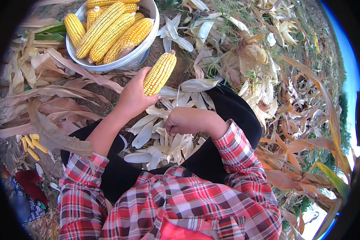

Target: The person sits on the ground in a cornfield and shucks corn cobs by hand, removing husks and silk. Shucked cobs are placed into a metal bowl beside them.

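Note:
My left hand (135, 93) holds a husked yellow corn cob (160, 73), its tip pointing up and to the right, just below a white plastic bucket (154, 33). Husked yellow cobs (100, 31) are heaped in the bucket up to its rim. My right hand (187, 120) is curled, lower and to the right of the held cob; its fingers are turned down and partly hidden, so whether it grips anything does not show. Beneath both hands, pale corn husks (177, 147) lie in a pile between my legs.
Dry corn leaves (63, 105) spread over the soil at the left. Several cobs (33, 145) lie on the ground at the lower left, near dark red and patterned cloth (30, 192). Husks and grass (228, 45) cover the upper right; dry stalks and leaves (312, 147) stand at the right.

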Action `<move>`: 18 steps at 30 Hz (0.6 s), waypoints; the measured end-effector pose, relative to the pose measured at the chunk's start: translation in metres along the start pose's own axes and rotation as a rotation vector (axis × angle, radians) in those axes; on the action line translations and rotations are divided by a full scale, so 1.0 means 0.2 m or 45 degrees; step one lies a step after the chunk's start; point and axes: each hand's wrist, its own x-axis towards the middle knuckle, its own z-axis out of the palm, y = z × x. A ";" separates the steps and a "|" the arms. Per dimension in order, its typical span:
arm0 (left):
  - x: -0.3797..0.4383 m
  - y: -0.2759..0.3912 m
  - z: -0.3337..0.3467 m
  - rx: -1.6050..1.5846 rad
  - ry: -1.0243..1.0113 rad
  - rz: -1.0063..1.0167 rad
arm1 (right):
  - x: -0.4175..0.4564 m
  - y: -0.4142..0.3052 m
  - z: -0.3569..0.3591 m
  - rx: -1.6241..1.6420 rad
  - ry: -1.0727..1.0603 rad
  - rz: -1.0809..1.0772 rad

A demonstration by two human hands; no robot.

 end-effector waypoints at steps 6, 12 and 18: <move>0.00 0.00 0.02 0.157 -0.012 0.032 | -0.08 -0.02 -0.13 -0.348 1.295 0.069; -0.01 0.01 0.02 -0.204 -0.244 -0.206 | 0.04 0.04 -0.07 -0.307 1.200 -0.145; 0.05 0.05 -0.10 -0.764 -0.052 -0.258 | -0.13 0.30 -0.20 -0.728 0.897 0.686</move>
